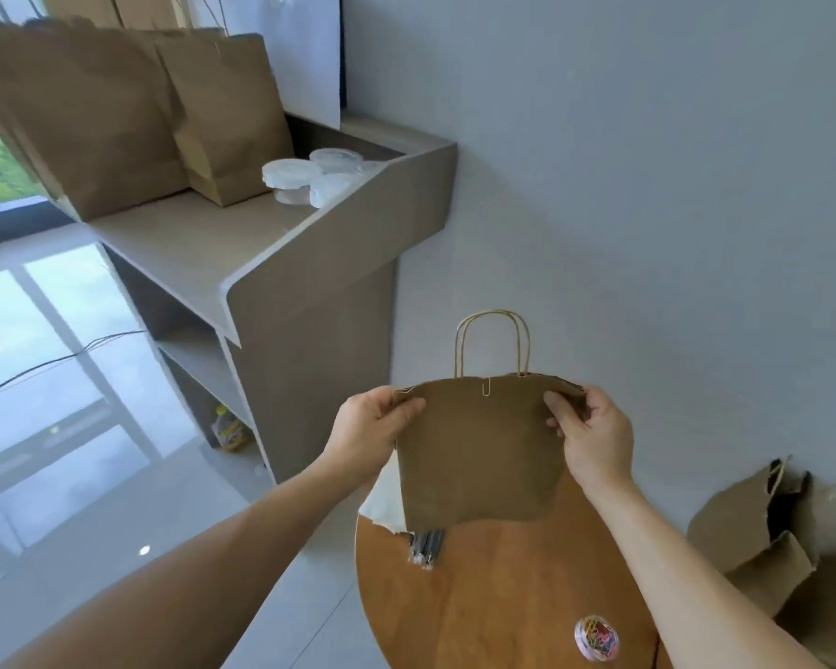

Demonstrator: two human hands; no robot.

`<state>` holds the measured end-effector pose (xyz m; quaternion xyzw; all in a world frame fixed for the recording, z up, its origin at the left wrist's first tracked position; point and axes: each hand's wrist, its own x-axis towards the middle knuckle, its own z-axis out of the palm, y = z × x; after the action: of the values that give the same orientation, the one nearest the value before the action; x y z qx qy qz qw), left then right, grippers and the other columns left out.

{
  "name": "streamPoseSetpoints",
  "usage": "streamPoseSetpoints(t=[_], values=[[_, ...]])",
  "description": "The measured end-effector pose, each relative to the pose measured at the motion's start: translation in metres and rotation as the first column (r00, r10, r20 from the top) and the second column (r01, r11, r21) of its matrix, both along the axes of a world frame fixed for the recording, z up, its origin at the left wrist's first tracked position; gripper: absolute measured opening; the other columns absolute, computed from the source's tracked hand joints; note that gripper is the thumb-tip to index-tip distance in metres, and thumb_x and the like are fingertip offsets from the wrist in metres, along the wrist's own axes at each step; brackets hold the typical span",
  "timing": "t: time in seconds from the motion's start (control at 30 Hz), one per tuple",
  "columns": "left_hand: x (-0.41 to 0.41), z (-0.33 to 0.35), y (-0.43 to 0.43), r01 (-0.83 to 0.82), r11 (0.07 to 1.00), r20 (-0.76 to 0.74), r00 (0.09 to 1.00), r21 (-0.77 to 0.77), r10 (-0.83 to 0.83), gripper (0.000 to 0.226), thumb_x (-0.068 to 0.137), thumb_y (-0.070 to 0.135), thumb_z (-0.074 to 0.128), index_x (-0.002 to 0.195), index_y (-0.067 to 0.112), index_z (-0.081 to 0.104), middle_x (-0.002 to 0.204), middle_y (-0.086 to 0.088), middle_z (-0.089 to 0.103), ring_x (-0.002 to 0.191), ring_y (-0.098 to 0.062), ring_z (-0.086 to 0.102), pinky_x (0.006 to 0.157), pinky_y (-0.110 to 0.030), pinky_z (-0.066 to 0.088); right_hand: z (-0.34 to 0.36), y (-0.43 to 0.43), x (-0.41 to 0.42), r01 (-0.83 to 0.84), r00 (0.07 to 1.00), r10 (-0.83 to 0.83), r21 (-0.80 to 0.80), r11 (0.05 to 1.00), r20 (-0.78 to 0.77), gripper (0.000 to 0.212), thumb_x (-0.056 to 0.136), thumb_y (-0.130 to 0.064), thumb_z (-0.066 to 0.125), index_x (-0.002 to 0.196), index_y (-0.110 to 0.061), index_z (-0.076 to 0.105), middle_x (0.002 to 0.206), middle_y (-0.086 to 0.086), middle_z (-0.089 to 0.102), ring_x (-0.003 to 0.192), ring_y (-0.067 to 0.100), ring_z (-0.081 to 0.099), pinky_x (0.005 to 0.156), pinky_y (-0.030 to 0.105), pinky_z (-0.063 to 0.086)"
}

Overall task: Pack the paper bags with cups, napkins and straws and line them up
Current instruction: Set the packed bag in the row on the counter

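A small brown paper bag (481,451) with twisted handles hangs above the round wooden table (503,596). A pale paper clip sits on its top edge. My left hand (370,429) pinches the bag's top left corner, and my right hand (592,434) pinches the top right corner. White napkins (382,504) and a bundle of wrapped straws (425,548) lie on the table, partly hidden behind the bag. Clear plastic cups with lids (319,178) stand on the grey counter (213,243). Two larger brown bags (117,118) stand beside them on that counter.
A round clear box of coloured paper clips (596,637) lies on the table near me. More brown bags (768,538) lie on the floor by the wall at the right. A cable crosses the shiny floor (68,427) at the left.
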<state>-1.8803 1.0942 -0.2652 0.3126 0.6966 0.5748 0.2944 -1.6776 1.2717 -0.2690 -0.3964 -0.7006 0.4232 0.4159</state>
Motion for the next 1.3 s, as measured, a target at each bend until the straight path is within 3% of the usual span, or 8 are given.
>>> streamPoseSetpoints(t=[0.1,0.17,0.3,0.47,0.67,0.87,1.1,1.3], values=[[-0.032,0.041,-0.028,-0.056,0.991,-0.037,0.997,0.121,0.061,0.008,0.093,0.027,0.069,0.089,0.026,0.076,0.088,0.009,0.077,0.086,-0.010,0.072,0.068,-0.012,0.052,0.044,-0.027,-0.040,-0.013,0.997,0.018,0.060,0.998,-0.071,0.010,0.090,-0.025,0.071,0.084,-0.033,0.067,0.069,-0.010,0.070,0.062,0.007,0.065,0.070,0.035,0.053],[-0.052,0.067,-0.044,-0.088,0.977,-0.031,0.995,0.196,0.096,0.008,0.093,0.025,0.069,0.091,0.027,0.076,0.089,0.007,0.077,0.085,-0.008,0.072,0.068,-0.011,0.051,0.071,-0.044,-0.066,-0.025,0.992,0.036,0.085,0.996,-0.119,0.011,0.089,-0.025,0.072,0.083,-0.033,0.067,0.066,-0.008,0.069,0.060,0.008,0.063,0.067,0.035,0.053],[-0.092,0.116,-0.080,-0.156,0.933,-0.034,0.984,0.323,0.176,0.010,0.093,0.027,0.069,0.090,0.021,0.076,0.090,-0.004,0.077,0.079,-0.013,0.069,0.076,-0.032,0.058,0.122,-0.076,-0.123,-0.051,0.979,0.077,0.137,0.989,-0.190,0.012,0.088,-0.024,0.073,0.083,-0.033,0.068,0.061,-0.007,0.067,0.055,0.008,0.060,0.061,0.029,0.052],[-0.139,0.167,-0.108,-0.252,0.860,-0.046,0.952,0.443,0.303,0.012,0.093,0.034,0.066,0.090,0.026,0.075,0.090,0.001,0.077,0.088,-0.022,0.072,0.086,-0.049,0.058,0.178,-0.105,-0.185,-0.095,0.955,0.139,0.173,0.980,-0.264,0.010,0.088,-0.020,0.073,0.084,-0.028,0.069,0.061,-0.012,0.068,0.051,0.003,0.060,0.052,0.015,0.048],[-0.193,0.218,-0.119,-0.346,0.754,-0.123,0.864,0.559,0.488,0.020,0.091,0.041,0.063,0.088,0.022,0.070,0.089,-0.005,0.074,0.090,-0.033,0.069,0.084,-0.056,0.056,0.234,-0.117,-0.255,-0.187,0.933,0.244,0.226,0.956,-0.263,0.010,0.089,-0.021,0.072,0.082,-0.028,0.068,0.053,-0.008,0.064,0.048,0.003,0.057,0.052,0.017,0.050],[-0.261,0.259,-0.117,-0.389,0.687,-0.218,0.753,0.613,0.621,0.021,0.086,0.049,0.063,0.083,0.030,0.071,0.086,-0.005,0.073,0.088,-0.036,0.067,0.080,-0.059,0.055,0.278,-0.094,-0.336,-0.303,0.878,0.375,0.260,0.917,-0.297,0.005,0.089,-0.023,0.072,0.085,-0.025,0.070,0.052,-0.003,0.063,0.047,0.006,0.055,0.049,0.021,0.049],[-0.349,0.263,-0.119,-0.488,0.639,-0.248,0.645,0.595,0.723,0.017,0.088,0.043,0.063,0.073,0.039,0.069,0.076,0.015,0.069,0.077,-0.013,0.064,0.078,-0.049,0.055,0.285,-0.076,-0.455,-0.478,0.825,0.527,0.244,0.844,-0.206,0.005,0.094,-0.015,0.064,0.092,-0.020,0.065,0.070,0.006,0.068,0.045,0.007,0.058,0.054,0.026,0.051],[-0.433,0.236,-0.126,-0.527,0.657,-0.200,0.678,0.539,0.708,0.023,0.093,0.031,0.066,0.073,0.040,0.073,0.083,0.005,0.074,0.080,-0.017,0.065,0.083,-0.052,0.055,0.268,-0.060,-0.567,-0.578,0.798,0.602,0.245,0.778,-0.027,0.014,0.094,-0.010,0.062,0.085,-0.020,0.062,0.059,-0.002,0.070,0.054,0.016,0.068,0.065,0.033,0.059]])
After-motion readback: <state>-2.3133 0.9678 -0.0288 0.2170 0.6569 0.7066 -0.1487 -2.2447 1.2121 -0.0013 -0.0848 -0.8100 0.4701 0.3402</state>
